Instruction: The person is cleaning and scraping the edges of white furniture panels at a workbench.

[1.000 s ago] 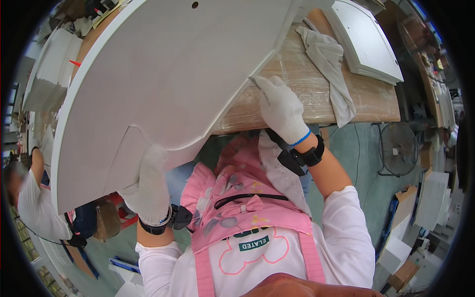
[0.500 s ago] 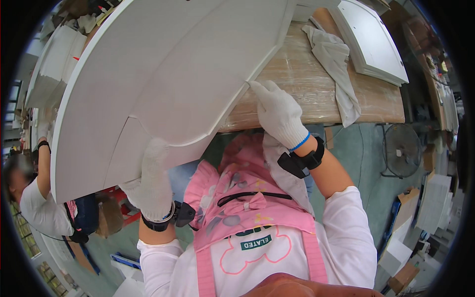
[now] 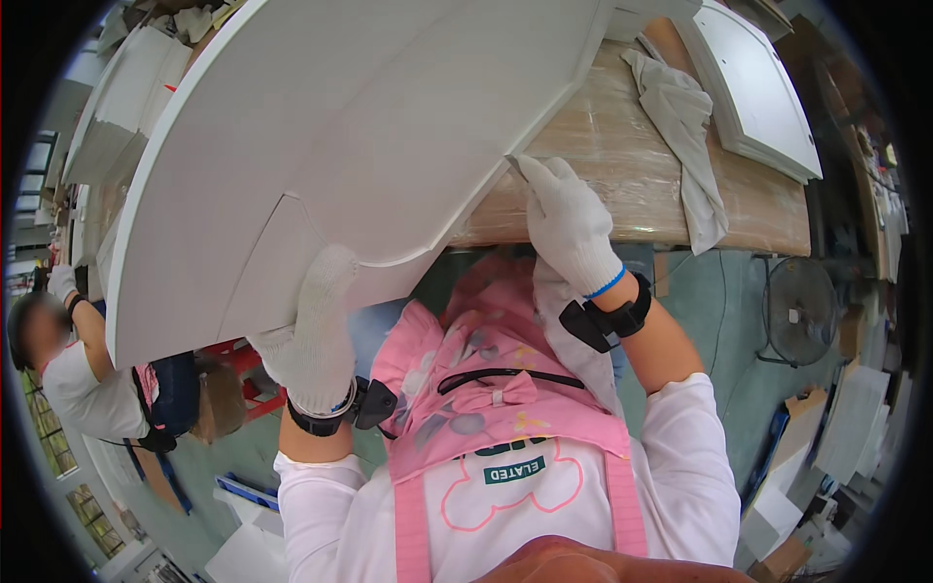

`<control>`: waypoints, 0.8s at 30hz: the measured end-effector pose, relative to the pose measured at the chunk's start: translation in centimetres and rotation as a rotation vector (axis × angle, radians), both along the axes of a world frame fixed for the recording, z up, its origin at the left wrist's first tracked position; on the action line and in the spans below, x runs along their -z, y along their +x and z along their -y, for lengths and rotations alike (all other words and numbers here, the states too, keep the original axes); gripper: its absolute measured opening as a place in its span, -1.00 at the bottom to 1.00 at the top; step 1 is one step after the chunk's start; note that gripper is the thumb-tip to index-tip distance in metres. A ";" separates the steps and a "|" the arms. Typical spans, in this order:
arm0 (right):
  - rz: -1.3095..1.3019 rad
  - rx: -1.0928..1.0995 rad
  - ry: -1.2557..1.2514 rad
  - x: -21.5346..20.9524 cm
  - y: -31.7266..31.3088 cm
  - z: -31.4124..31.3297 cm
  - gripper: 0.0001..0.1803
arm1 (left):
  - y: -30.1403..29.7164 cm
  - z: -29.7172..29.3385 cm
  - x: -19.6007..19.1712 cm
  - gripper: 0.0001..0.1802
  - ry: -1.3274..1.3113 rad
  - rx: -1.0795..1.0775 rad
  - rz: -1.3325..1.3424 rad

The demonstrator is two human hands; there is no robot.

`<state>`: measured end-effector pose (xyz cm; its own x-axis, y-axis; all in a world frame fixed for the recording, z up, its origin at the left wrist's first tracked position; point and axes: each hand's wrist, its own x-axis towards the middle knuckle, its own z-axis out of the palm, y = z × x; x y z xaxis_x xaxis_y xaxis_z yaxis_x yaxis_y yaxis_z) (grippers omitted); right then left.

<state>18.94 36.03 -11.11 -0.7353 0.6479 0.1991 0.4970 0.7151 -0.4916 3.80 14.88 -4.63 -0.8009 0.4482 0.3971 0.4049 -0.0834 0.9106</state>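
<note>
the large white curved panel (image 3: 330,146) overhangs the wooden workbench (image 3: 622,175). left hand (image 3: 311,330) grips its lower edge, right hand (image 3: 569,219) pinches the side edge; a slipping glove could tip it off.

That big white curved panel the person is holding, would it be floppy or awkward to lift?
The white panel looks stiff: it overhangs the workbench without sagging. It is probably awkward, being wide enough to need the left hand under its edge and the right hand at its side. Its smooth face may be slippery; both hands wear gloves.
</note>
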 end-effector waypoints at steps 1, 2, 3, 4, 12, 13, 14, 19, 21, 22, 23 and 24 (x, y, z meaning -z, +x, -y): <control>-0.026 0.042 -0.011 0.1 -0.1 0.3 -0.56 | -0.1 0.0 0.0 -0.77 -0.001 -0.005 -0.002; -0.027 0.038 -0.012 0.0 -0.2 0.9 -0.56 | -0.3 0.0 -0.1 -0.78 -0.113 -0.026 -0.198; 0.030 -0.018 -0.056 -0.1 -0.2 1.9 -0.54 | -0.5 0.0 -0.1 -0.79 -0.226 -0.046 -0.393; 0.087 -0.073 -0.099 -0.3 -0.1 2.8 -0.53 | -0.5 0.0 0.0 -0.79 -0.228 -0.046 -0.393; 0.015 0.025 -0.079 0.0 -0.9 2.9 -0.53 | 0.2 0.0 -1.8 -0.80 -0.031 0.134 -0.033; -0.002 -0.013 -0.082 0.0 -1.2 3.2 -0.53 | 0.5 0.0 -2.1 -0.80 -0.036 0.097 -0.052; 0.060 -0.031 -0.065 -0.1 -1.2 3.9 -0.53 | 0.9 -0.4 -2.4 -0.80 -0.057 0.086 -0.080; 0.029 -0.120 0.023 0.9 0.0 4.9 -0.52 | 1.7 -1.6 -3.5 -0.76 0.016 0.193 -0.059; 0.031 -0.019 0.050 1.0 0.0 3.6 -0.51 | 1.7 -1.6 -3.5 -0.72 0.013 0.188 -0.052; 0.018 0.049 0.064 1.3 0.0 3.5 -0.51 | 1.8 -1.7 -3.5 -0.69 0.015 0.233 -0.010; 0.001 0.030 0.065 1.6 -0.4 3.9 -0.51 | 1.9 -1.7 -3.6 -0.69 0.015 0.213 -0.027; 0.018 0.056 0.099 2.2 -0.7 4.3 -0.52 | 2.1 -1.8 -3.6 -0.66 0.009 0.225 0.041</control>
<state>18.27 31.75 -13.28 -0.7028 0.6656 0.2512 0.5453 0.7307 -0.4106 5.88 16.67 -1.01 -0.6967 0.6139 0.3710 0.3380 -0.1751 0.9247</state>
